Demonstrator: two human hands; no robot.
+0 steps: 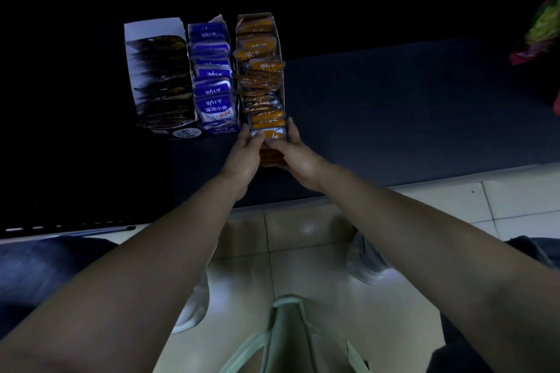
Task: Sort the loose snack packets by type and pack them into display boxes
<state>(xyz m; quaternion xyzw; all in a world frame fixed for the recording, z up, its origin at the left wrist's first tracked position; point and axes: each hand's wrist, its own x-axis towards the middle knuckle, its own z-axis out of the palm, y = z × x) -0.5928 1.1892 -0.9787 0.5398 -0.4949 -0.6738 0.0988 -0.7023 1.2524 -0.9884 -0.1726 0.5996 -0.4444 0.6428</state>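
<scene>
Dark table [394,106] fills most of the view, with tiled floor [303,236] below its near edge. Three display boxes stand side by side on the table's left part, long axis running away from the person: dark-packet box [151,29], purple-packet box [222,129], orange-packet box [257,16]. One type per box, with packets on edge in a row, likely so the faces show and more fit. The first two look full. The orange row is messier: mid-row packets lean and one pokes out over the right wall. A green and red bag [542,27] sits well apart at the far right, partly out of frame.

Both hands are at the near end of the orange-packet box. Left hand [247,151] grips the left edge of a small stack of orange packets [274,133], fingers curled round it. Right hand [298,154] pinches the same stack from the right, thumb across the front packet, fingers up along the side. Neither hand is spread. My guess: squaring the last bunch to press it into the near-end gap. Task looks near its end.
</scene>
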